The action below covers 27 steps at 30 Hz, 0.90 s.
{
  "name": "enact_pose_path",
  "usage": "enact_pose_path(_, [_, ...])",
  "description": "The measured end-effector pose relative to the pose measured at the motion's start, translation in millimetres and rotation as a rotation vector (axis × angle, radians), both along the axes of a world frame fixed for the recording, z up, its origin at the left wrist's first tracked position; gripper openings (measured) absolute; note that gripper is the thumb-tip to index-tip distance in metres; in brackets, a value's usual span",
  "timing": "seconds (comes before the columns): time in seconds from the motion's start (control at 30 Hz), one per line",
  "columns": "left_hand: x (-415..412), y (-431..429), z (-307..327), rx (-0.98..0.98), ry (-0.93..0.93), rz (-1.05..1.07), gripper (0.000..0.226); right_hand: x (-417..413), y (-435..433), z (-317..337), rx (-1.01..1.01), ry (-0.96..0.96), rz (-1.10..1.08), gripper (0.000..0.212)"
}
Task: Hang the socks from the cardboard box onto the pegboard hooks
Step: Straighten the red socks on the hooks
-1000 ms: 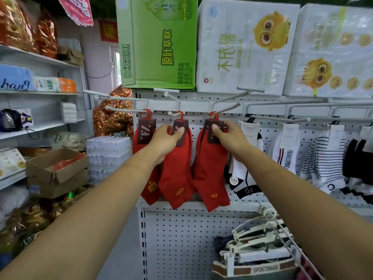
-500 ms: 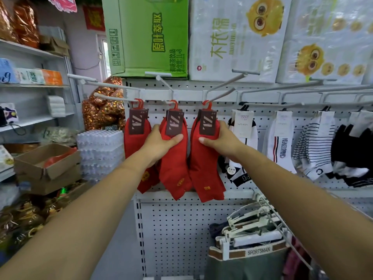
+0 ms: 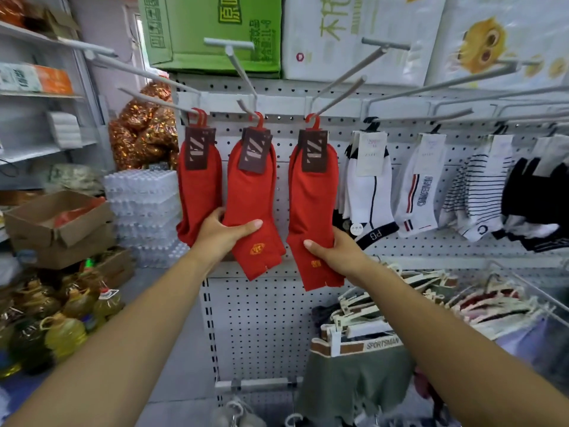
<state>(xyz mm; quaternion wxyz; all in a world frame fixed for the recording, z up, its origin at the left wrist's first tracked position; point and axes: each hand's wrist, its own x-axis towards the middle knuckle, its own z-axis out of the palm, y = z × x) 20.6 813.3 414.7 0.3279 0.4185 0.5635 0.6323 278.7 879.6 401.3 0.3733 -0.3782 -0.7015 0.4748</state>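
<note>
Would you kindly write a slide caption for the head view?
Left hand holds the middle red sock pack and right hand the right red sock pack, both hanging from grey metal pegboard hooks.

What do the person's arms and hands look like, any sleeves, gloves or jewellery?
Both arms are bare right to the picture's edge: no sleeve shows on the left forearm or the right forearm. The left hand and the right hand wear no gloves, and no watch, bracelet or ring is visible. The thumbnails look short and unpainted.
</note>
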Motion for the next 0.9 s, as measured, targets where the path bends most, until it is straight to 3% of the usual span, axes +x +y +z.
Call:
enact_pose_path(0.1, [0,-5,-10,0.003,-0.077,0.076,0.107,11,-4,-4,-0.019,0.077,-0.01,0.044])
enact_pose_path(0.17, [4,-5,-20,0.037,-0.274,-0.003,0.11,17,-3,-6,-0.107,0.147,0.053,0.047])
enact_pose_path(0.27, [17,-8,-30,0.041,-0.557,-0.2,0.084,21,-3,-4,-0.273,0.172,0.198,0.055])
enact_pose_path(0.37, [32,-7,-35,-0.017,-0.611,-0.27,0.054,16,1,1,-0.249,0.143,0.271,0.054])
enact_pose_path(0.73, [30,-19,-37,-0.047,-0.605,-0.248,0.064,8,-21,-14,0.268,-0.016,-0.225,0.042])
enact_pose_path(0.83, [32,-20,-38,-0.036,-0.607,-0.259,0.074,-5,-58,-23,0.631,0.105,-0.564,0.024])
enact_pose_path(0.9, [33,-21,-39,-0.02,-0.615,-0.285,0.08,-22,-82,-25,0.811,0.181,-0.54,0.008])
